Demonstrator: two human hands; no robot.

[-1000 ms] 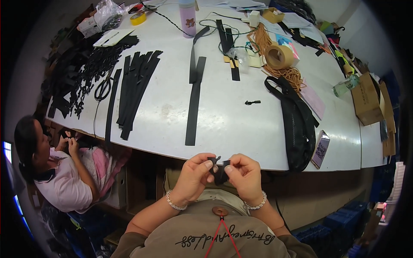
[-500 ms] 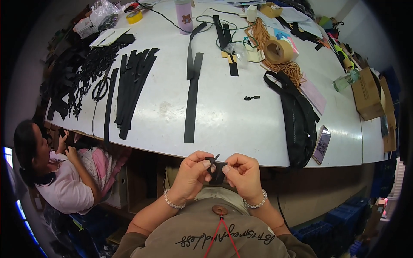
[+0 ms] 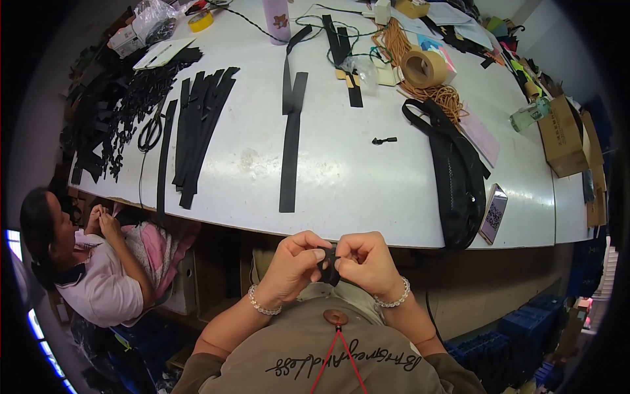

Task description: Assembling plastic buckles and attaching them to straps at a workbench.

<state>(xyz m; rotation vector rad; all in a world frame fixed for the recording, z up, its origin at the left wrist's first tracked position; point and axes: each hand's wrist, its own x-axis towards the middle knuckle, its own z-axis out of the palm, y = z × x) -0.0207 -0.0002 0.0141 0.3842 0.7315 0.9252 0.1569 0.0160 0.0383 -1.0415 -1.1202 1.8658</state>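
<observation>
Just off the table's near edge, my left hand point(image 3: 298, 264) and my right hand point(image 3: 369, 264) meet in front of my body, fingers pinched. Between them is a small black strip piece point(image 3: 327, 268), gripped from both sides and mostly covered by the fingers. Whether it has a fitting on it is too small to tell. On the table ahead lie two long black strips point(image 3: 289, 157), one end overlapping the other. A small black pull with a short tail point(image 3: 384, 140) rests to their right.
A black bag point(image 3: 456, 190) and a phone point(image 3: 493, 213) lie at the right edge. Black strips point(image 3: 203, 125), scissors point(image 3: 150, 133) and a black heap point(image 3: 125, 98) are left. A tape roll point(image 3: 423, 69) and brown cords point(image 3: 398, 46) stand behind. Another person point(image 3: 98, 262) sits at left.
My right hand has turned inward and closed in toward the left, so the black piece is now more folded and hidden. The other person's hands have come together higher up.
</observation>
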